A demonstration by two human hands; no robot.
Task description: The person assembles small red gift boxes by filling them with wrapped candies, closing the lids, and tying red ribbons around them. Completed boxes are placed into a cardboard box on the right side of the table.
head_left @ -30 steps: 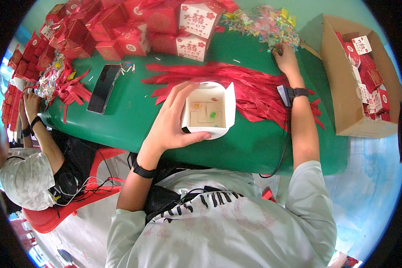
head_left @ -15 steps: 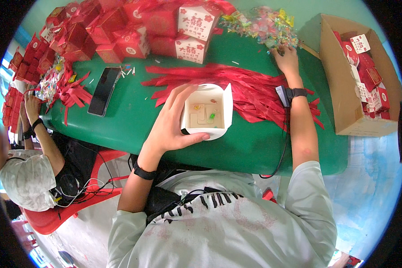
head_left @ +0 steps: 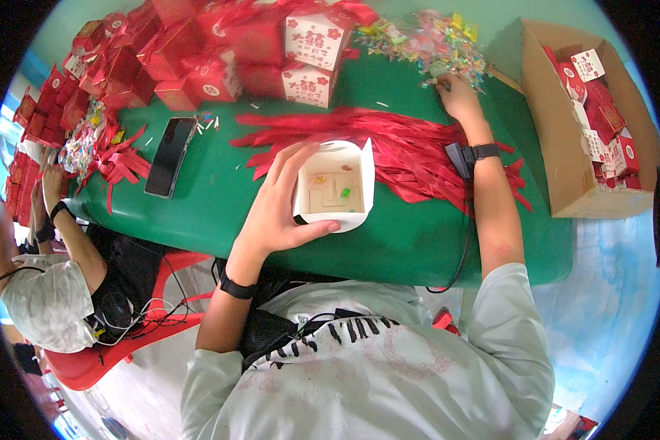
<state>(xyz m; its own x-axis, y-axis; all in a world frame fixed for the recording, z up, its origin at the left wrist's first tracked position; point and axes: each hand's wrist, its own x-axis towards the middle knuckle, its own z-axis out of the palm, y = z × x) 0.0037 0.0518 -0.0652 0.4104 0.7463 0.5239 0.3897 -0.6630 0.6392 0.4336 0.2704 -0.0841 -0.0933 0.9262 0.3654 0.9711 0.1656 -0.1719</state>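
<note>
My left hand point(head_left: 275, 202) is wrapped round an open paper box point(head_left: 369, 176), thumb at its near side and fingers on its left wall. The white inside of the box faces up, and a few small wrapped candies lie on its floor, among them a green candy point(head_left: 345, 193) and a yellow one point(head_left: 320, 180). My right hand point(head_left: 458, 97) reaches to the near edge of a heap of colourful wrapped candies point(head_left: 433, 44). Its fingers are curled together there; what they hold, if anything, is too small to make out.
Red ribbons point(head_left: 418, 158) lie across the green table point(head_left: 227, 213). Red gift boxes point(head_left: 176, 55) are stacked at the back left, near a phone point(head_left: 170, 158). A cardboard carton point(head_left: 565, 176) with more boxes stands right. At left, a co-worker's arm point(head_left: 81, 235) reaches to the table.
My right hand has drawn slightly left and back along the candy heap, its fingers closing together. My left hand still holds the box, with almost no movement.
</note>
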